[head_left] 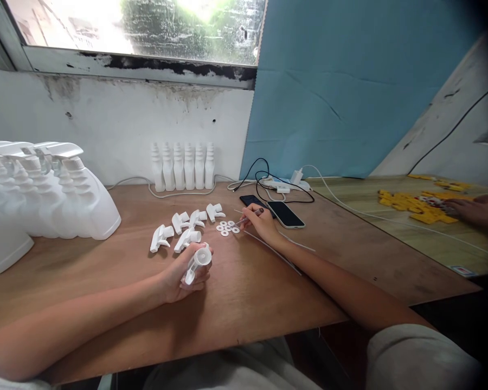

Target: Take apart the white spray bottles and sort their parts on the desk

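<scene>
Head view: just nearer the person than the white rings (pixel 228 225), the left hand (pixel 177 277) wraps its fingers around a white spray head (pixel 197 262), seemingly light, stiff, slick, best held by its body. The right hand (pixel 260 221) pinches a thin tool (pixel 241 221) beside the rings.

Daylight blazes through the window (pixel 146 27), bleaching its left side white. The left hand (pixel 177 280) drops a soft shadow onto the table (pixel 244 309). To my right, a co-worker's hand (pixel 474 212) looks dim and smeared, the upper corner fading to black.
</scene>
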`<action>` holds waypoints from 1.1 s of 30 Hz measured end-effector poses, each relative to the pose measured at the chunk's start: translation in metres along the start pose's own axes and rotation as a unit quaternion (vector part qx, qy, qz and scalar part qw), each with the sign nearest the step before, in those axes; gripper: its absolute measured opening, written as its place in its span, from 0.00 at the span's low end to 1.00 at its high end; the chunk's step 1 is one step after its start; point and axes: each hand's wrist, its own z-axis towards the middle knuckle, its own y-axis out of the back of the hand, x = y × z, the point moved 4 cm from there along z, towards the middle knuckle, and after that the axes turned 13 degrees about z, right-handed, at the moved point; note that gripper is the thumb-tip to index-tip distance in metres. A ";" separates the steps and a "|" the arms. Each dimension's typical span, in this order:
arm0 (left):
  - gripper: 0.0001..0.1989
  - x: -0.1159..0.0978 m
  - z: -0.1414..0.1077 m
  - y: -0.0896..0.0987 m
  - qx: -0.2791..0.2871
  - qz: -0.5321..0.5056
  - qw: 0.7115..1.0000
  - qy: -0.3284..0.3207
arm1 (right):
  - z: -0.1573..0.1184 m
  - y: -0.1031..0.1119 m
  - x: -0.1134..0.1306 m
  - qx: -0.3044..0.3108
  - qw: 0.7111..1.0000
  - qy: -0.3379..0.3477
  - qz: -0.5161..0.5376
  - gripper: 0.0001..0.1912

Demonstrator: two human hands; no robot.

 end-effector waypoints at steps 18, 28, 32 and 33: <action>0.10 -0.001 0.000 -0.001 -0.001 0.007 1.000 -0.001 | -0.002 0.008 0.010 -0.044 0.997 0.052 -0.046 0.14; 0.09 -0.002 -0.002 -0.004 -0.010 0.009 1.000 0.005 | -0.002 0.002 0.006 -0.022 0.997 0.031 -0.062 0.15; 0.10 -0.002 -0.001 -0.003 -0.007 0.007 1.000 0.004 | -0.003 -0.001 0.007 -0.012 0.997 0.032 -0.063 0.16; 0.10 -0.002 -0.001 -0.003 -0.005 0.006 1.000 0.005 | -0.003 -0.001 0.007 -0.009 0.997 0.033 -0.064 0.16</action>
